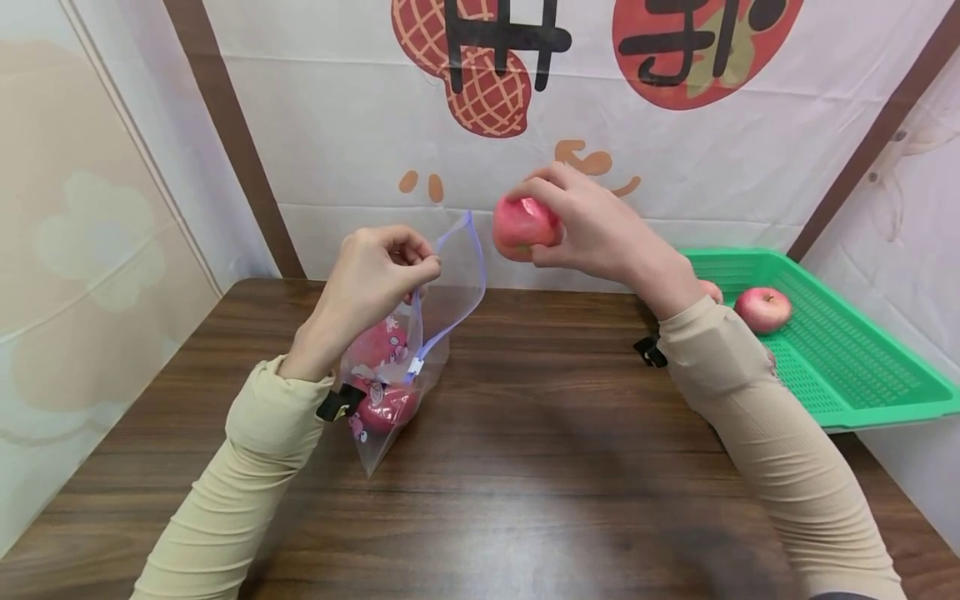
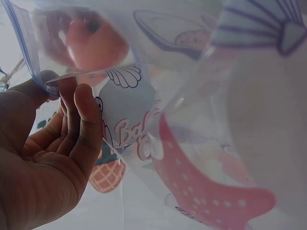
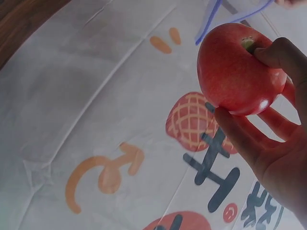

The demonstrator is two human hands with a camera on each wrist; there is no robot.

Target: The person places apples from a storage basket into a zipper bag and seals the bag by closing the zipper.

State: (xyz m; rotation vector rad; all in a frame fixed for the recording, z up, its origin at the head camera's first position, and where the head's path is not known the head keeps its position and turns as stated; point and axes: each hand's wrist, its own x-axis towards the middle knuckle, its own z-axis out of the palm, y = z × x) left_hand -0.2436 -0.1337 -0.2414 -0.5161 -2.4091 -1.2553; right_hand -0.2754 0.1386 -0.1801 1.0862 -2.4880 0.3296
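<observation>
Bag as landmark: clear plastic bag (image 1: 459,304), mouth spread, purple zip rim, white slider (image 1: 416,366) on it. Left hand (image 1: 371,271) at the bag's upper left, forearm angled up from lower left, wrist bent over, thumb pointing toward the mouth; thumb and fingertips pinch the rim, grip closed down to the film, other fingers curled. Right hand (image 1: 596,229) to the right of the bag, raised clear of the table (image 1: 540,467), forearm slanting up and in; fingers over the top of a red apple (image 1: 521,229), thumb underneath in head view, hand spread only to apple width, firm hold. Held apple just right of the bag's mouth, not touching. Red apples (image 1: 388,408) inside the bag, low down. Green basket (image 1: 840,321) well right of the bag, another apple (image 1: 763,310) in it, partly behind the right arm.
</observation>
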